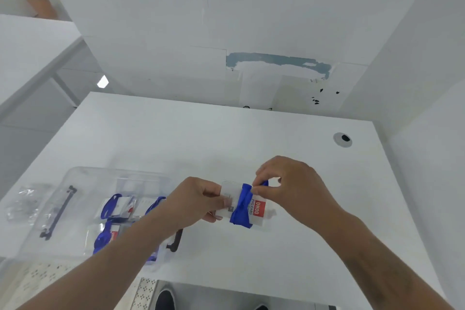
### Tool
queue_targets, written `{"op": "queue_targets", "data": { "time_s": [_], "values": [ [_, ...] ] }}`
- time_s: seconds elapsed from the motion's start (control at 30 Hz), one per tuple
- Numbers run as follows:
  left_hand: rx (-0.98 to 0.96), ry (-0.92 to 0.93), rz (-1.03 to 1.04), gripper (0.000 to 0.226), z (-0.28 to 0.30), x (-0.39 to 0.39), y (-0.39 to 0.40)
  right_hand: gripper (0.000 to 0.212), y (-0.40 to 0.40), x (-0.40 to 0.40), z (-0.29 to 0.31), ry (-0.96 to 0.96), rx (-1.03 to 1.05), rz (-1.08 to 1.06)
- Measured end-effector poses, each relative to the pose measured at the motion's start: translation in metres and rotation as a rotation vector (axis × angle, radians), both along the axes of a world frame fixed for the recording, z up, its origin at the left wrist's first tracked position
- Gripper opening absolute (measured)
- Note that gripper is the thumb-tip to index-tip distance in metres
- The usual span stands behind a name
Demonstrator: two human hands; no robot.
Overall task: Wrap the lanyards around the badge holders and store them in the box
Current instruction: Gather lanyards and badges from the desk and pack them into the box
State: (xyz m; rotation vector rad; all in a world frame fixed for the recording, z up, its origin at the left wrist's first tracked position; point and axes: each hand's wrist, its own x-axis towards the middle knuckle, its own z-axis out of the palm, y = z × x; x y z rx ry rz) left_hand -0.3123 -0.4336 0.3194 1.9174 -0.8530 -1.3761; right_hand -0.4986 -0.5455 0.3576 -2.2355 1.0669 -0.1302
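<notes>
Pinching the blue lanyard at two o'clock of the badge holder, gripped by the left hand, the right hand risks the wrap being loosened if tension is lost.

White table against scuffed white wall; patterned floor below.

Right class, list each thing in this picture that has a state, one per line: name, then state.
Badge holder: held above the table, partly wrapped.
Blue lanyard: wound round the holder, end pinched.
Left hand: grips the holder.
Right hand: pinches the lanyard.
Clear box: open, holds wrapped badges.
</notes>
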Motion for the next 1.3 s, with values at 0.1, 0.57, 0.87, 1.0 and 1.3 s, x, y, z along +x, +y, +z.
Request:
{"op": "queue_targets", "data": {
  "time_s": [0.1,0.57,0.87,1.0,1.3],
  "values": [
    [-0.011,0.022,0.002,0.009,0.004,0.034,0.028,0.005,0.015,0.038,-0.009,-0.063,0.182,0.012],
    [0.104,-0.019,0.270,0.013,-0.039,0.207,0.152,0.022,0.136,0.260,-0.062,0.194,-0.064,0.206],
    [0.074,-0.071,0.261,0.018,-0.060,0.220,0.156,0.024,0.150,0.299,-0.100,0.241,-0.140,0.141],
    [0.090,-0.040,0.325,0.017,-0.071,0.212,0.150,0.023,0.157,0.305,-0.118,0.239,-0.108,0.112],
    [0.161,-0.085,0.312,0.070,-0.088,0.208,0.141,0.025,0.160,0.324,-0.149,0.325,-0.203,0.144]
  ]
}}
